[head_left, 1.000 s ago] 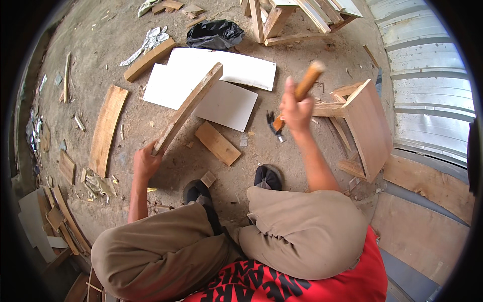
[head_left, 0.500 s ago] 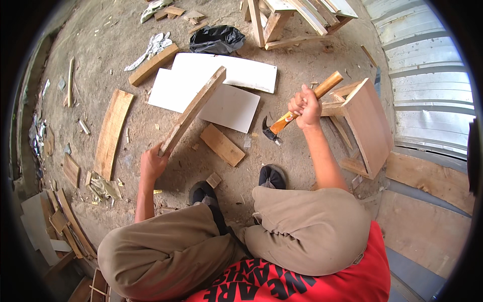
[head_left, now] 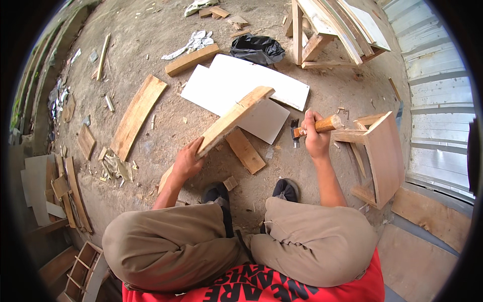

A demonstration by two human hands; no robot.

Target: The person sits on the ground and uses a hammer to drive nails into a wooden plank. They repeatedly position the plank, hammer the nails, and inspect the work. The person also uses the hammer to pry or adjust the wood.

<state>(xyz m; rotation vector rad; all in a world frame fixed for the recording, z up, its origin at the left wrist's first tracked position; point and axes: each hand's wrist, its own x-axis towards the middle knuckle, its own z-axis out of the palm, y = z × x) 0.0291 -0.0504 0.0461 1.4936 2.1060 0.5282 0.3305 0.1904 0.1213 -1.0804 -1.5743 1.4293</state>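
A long narrow wooden plank [head_left: 234, 117] slants up from lower left to upper right, and my left hand [head_left: 188, 160] is closed round its lower part. Its far end reaches over white boards [head_left: 274, 120] on the ground. My right hand [head_left: 317, 138] grips a claw hammer [head_left: 329, 123] by its wooden handle. The hammer's dark head points to the left, toward the plank but apart from it. Beneath the plank's right side lies a short flat wood piece [head_left: 245, 151]. A small wood block [head_left: 230, 183] rests by my left shoe.
To the right stands a wooden box frame [head_left: 385, 158], near a corrugated metal wall [head_left: 437, 95]. A larger wooden frame [head_left: 327, 43] is at the far right, beside a black plastic bag [head_left: 257, 49]. A broad plank [head_left: 137, 118] and scattered offcuts lie on the left.
The plank has been turned, now showing its broad face and slanting lower. My right hand has tilted the hammer, whose handle end now points toward me. The whole view has shifted somewhat.
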